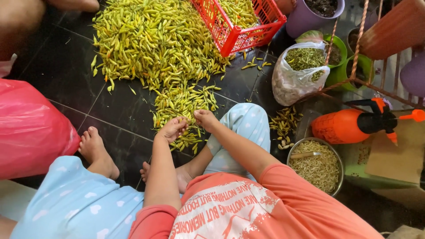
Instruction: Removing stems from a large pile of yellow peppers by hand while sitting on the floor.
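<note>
Left hand (171, 129) fingers pinching a chili | right hand (205, 118) fingers curled, contents unclear | both at chili pile's (155, 48) near edge | grip near stem, pull cleanly.

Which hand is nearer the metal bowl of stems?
Right. The right hand sits at the chili pile's edge, on the side toward the metal bowl; the left hand is beside it, farther away.

**Dark tiled floor strewn with chillies**

A dark tiled floor (66, 66) carries a broad heap of yellow-green chillies (155, 44). Also on it: a red plastic crate (241, 35), a clear bag of stems (296, 73), a metal bowl (318, 166) and a pink bag (31, 128).
</note>
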